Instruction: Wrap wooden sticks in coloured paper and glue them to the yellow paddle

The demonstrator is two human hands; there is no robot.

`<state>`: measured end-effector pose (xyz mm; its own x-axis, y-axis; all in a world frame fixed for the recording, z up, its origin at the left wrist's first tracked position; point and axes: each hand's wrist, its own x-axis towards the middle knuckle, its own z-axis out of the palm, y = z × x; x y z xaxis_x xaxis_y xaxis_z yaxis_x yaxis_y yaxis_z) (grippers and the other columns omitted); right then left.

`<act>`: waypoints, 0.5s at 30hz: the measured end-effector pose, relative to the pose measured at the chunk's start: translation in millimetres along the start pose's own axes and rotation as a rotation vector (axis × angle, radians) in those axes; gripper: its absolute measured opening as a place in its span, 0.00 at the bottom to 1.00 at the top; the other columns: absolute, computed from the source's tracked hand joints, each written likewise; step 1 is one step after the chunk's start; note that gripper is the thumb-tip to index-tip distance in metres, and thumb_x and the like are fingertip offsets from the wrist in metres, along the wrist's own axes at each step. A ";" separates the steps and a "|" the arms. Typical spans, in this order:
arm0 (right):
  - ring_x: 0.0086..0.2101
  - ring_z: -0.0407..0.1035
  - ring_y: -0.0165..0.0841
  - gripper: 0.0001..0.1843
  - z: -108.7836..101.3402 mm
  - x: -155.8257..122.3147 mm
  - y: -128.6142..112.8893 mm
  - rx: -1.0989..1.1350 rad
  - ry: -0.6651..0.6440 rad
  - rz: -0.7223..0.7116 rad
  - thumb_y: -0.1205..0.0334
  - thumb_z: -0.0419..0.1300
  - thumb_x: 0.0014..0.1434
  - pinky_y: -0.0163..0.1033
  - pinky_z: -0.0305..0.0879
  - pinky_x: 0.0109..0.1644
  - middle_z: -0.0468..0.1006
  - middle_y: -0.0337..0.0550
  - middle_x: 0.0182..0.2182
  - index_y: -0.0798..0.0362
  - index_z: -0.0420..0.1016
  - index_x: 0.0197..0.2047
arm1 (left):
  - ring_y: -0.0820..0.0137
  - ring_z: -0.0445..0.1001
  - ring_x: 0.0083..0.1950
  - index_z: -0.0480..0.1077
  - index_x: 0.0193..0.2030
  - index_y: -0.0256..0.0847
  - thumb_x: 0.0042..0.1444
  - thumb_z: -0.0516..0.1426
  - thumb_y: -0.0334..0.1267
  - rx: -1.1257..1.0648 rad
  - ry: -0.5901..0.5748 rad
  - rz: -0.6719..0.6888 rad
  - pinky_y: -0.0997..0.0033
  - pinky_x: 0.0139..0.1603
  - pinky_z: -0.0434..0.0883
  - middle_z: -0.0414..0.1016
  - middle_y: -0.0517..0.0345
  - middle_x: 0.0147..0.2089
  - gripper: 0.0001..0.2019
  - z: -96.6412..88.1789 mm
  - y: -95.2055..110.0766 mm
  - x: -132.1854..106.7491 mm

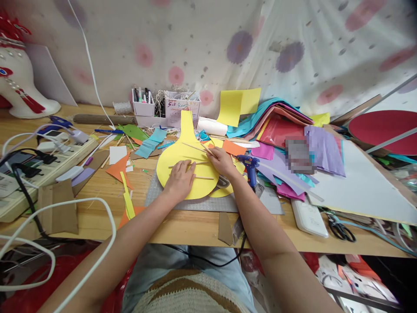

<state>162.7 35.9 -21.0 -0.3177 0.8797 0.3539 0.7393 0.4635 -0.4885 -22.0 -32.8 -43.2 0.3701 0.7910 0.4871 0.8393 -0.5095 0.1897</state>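
Observation:
A yellow paper cutout (202,190), round with a narrow neck, lies on the grey cutting mat (272,206). My left hand (180,180) rests flat on it, fingers stretched over thin wooden sticks (205,177) lying across the paper. Between the fingertips of my right hand (223,161) are slim wooden sticks (195,148), pointing up and left above the cutout; their exact number is unclear. Another yellow paper piece (224,191) shows partly from underneath, at the right. Just right of my right hand lies a blue glue gun (250,167).
Paper scraps, including an orange piece (119,169), lie at the left near a power strip (74,152) with cables. Coloured sheets (283,121), scissors (340,227) and a white power bank (309,217) are at the right. A pen organizer (143,106) stands behind.

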 end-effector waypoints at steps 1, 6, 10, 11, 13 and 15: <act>0.37 0.62 0.35 0.15 -0.2 -0.3 1.6 -0.015 -0.008 -0.023 0.59 0.48 0.60 0.39 0.58 0.42 0.70 0.44 0.34 0.49 0.74 0.42 | 0.59 0.60 0.56 0.64 0.55 0.34 0.58 0.45 0.35 -0.005 -0.001 0.005 0.55 0.58 0.60 0.64 0.42 0.53 0.19 0.2 -0.6 -0.1; 0.38 0.59 0.35 0.16 3.0 -0.3 -0.2 -0.114 0.027 -0.060 0.55 0.50 0.60 0.39 0.58 0.42 0.68 0.45 0.35 0.45 0.75 0.45 | 0.59 0.58 0.56 0.62 0.55 0.32 0.58 0.44 0.35 -0.020 -0.008 0.031 0.56 0.59 0.59 0.62 0.41 0.55 0.20 1.9 -3.2 -0.1; 0.39 0.57 0.37 0.16 9.6 1.0 -7.8 -0.205 0.053 -0.074 0.54 0.50 0.60 0.41 0.57 0.41 0.68 0.47 0.36 0.44 0.76 0.45 | 0.58 0.58 0.57 0.62 0.56 0.34 0.58 0.44 0.36 -0.005 -0.015 0.003 0.54 0.58 0.59 0.61 0.41 0.55 0.20 1.0 -1.6 0.2; 0.39 0.57 0.38 0.16 11.1 1.3 -9.2 -0.216 0.058 -0.076 0.54 0.50 0.60 0.41 0.57 0.41 0.68 0.47 0.36 0.44 0.76 0.45 | 0.58 0.57 0.58 0.62 0.56 0.33 0.58 0.44 0.37 0.004 -0.017 -0.008 0.54 0.59 0.58 0.61 0.41 0.56 0.20 0.5 -0.8 0.5; 0.40 0.56 0.39 0.16 13.8 1.8 -10.6 -0.229 0.056 -0.082 0.54 0.50 0.60 0.41 0.57 0.39 0.68 0.47 0.38 0.43 0.75 0.45 | 0.57 0.55 0.61 0.62 0.55 0.33 0.58 0.44 0.37 0.028 -0.023 -0.022 0.54 0.60 0.56 0.58 0.40 0.59 0.20 -0.5 1.0 1.1; 0.41 0.55 0.40 0.16 16.1 2.1 -10.3 -0.238 0.049 -0.089 0.54 0.50 0.60 0.42 0.57 0.39 0.68 0.47 0.39 0.42 0.75 0.45 | 0.57 0.51 0.64 0.62 0.56 0.32 0.58 0.44 0.37 0.050 -0.032 -0.027 0.54 0.62 0.54 0.53 0.40 0.63 0.21 -1.1 2.4 1.8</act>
<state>144.8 34.7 -28.1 -0.3627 0.8280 0.4277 0.8307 0.4952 -0.2542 -19.8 -32.9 -41.0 0.3587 0.8150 0.4551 0.8676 -0.4710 0.1596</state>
